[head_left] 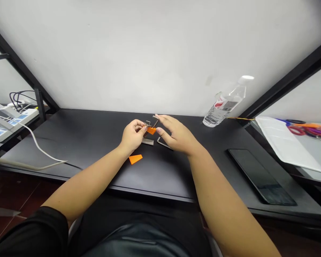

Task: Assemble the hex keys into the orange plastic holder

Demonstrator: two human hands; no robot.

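Note:
Near the middle of the black table (pixel 96 132), my left hand (pixel 133 135) pinches an orange holder (pixel 151 130) with thin metal hex keys in it. My right hand (pixel 175 134) is at the holder's right side, its fingertips touching a larger hex key (pixel 155 122) that slants up from the holder. Below the hands, a metal piece (pixel 148 141) lies on the table, partly beside my left fingers. An L-shaped hex key (pixel 164 144) rests under my right hand. A flat orange piece (pixel 135 159) lies nearer the front edge, below my left hand.
A water bottle (pixel 226 103) stands at the back right, and a black tablet (pixel 260 176) lies at the right. Power strips (pixel 13 123) with white cables are at the far left. A white sheet (pixel 289 142) and coloured cables (pixel 307 129) sit on the right-hand surface.

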